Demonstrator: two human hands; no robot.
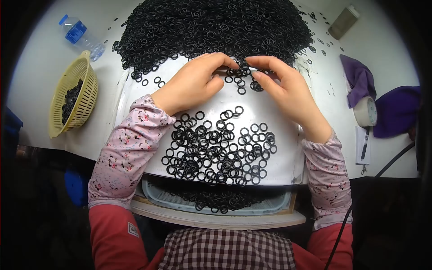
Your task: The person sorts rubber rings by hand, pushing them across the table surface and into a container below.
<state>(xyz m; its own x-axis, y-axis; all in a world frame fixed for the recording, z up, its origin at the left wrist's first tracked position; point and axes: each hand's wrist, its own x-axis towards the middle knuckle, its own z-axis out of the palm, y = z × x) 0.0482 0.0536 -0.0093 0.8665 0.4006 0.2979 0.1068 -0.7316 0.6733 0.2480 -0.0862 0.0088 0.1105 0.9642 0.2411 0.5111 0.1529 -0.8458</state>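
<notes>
At the near edge of a large heap of black rubber rings (pixel 211 27), my two hands face each other. My left hand (pixel 193 81) has curved fingers, its index fingertip touching a few rings and its thumb apart. My right hand (pixel 281 83) brings thumb and index finger close around a small white piece and black rings; what exactly is pinched is too small to make out. A few loose rings (pixel 241 83) lie between the hands. Nearer my body, a scattered group of black rings (pixel 216 150) is spread on the white work surface (pixel 144 148).
Below the table edge, an open drawer holds a light-blue tray (pixel 155 195) with more rings. To the left stand a yellow basket (pixel 85 101) containing black pieces and a water bottle (pixel 81 36). Purple cloth (pixel 396 110), a tape roll (pixel 365 111), a pen (pixel 364 146) and a cable lie right.
</notes>
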